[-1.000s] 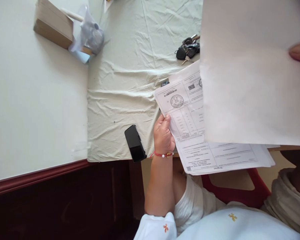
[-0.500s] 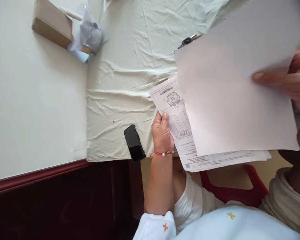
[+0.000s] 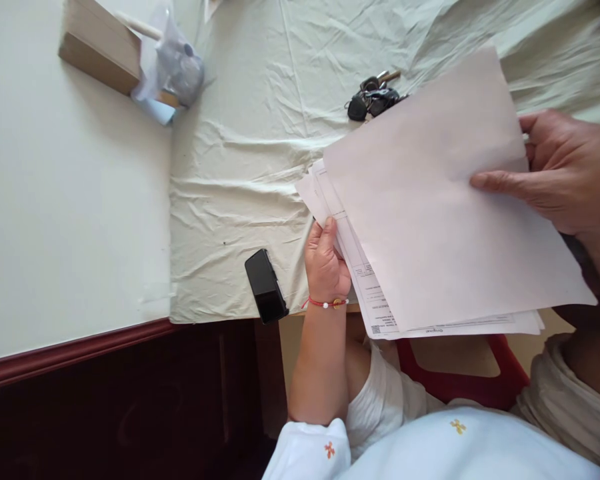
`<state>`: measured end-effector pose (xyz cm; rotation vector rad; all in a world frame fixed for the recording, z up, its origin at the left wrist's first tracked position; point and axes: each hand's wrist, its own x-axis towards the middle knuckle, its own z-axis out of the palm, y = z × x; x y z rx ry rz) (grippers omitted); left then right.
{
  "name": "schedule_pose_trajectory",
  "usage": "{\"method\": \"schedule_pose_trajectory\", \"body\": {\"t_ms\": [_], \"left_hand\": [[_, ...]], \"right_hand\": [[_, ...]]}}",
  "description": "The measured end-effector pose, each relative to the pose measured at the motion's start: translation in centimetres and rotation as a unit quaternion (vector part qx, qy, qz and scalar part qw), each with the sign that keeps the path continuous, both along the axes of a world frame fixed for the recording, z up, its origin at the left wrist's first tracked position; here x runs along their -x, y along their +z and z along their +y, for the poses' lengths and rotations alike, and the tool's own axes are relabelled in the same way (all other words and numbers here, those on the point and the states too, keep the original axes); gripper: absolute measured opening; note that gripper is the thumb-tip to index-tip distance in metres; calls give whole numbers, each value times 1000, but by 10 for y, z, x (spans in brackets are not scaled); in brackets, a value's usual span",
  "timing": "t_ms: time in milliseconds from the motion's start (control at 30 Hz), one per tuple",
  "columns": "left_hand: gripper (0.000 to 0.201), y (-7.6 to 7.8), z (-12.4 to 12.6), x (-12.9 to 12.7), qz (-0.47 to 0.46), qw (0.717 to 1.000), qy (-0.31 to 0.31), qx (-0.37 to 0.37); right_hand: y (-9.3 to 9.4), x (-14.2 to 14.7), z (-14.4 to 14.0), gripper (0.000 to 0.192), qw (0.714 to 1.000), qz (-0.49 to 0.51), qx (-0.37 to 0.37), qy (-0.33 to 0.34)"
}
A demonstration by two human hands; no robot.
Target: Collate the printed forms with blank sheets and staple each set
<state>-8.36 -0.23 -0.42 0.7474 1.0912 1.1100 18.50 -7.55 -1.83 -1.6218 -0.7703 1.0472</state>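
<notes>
My left hand (image 3: 326, 260) is closed on the left edge of a stack of printed papers (image 3: 344, 227), its thumb lying on top. A red string bracelet is on that wrist. Over the stack lies a sheet of paper (image 3: 445, 220) with its blank side up, covering most of the print. My right hand (image 3: 560, 167) pinches this sheet at its right side, the thumb on top and the other fingers partly hidden behind it. Both the stack and the sheet are held above the table's front edge.
A black phone (image 3: 267, 285) lies near the front edge of the cloth-covered table (image 3: 230, 167). A bunch of keys (image 3: 375, 97) sits beyond the papers. At the far left are a cardboard box (image 3: 100, 47) and a clear plastic bag (image 3: 175, 70). Below is a red stool (image 3: 460, 383).
My right hand has moved left and brought the blank sheet lower and flatter over the stack. More of the keys shows, while the stamp on the printed page is now covered.
</notes>
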Motion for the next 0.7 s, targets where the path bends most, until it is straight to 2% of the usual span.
{"method": "schedule_pose_trajectory", "body": {"t_ms": [100,200,433,567,700], "left_hand": [[12,0,1,2,-9,999,-8,38],[14,-1,1,4,-17,997,-17,71],[11,2,1,8,-33,996,-38,77],[22,3,1,11,-16,994,-74,84],[24,3,-2,8,-8,998,-60,35]], "right_hand": [[-3,-2,-3,43,999,-34,-12,18],[-3,-2,-5,33,999,-37,0,4],[-6,-2,-4,39,999,-33,-4,-20],[-10,-3,-4,39,999,-41,-1,-21],[-7,-3,-3,38,998,-67,10,-13]]}}
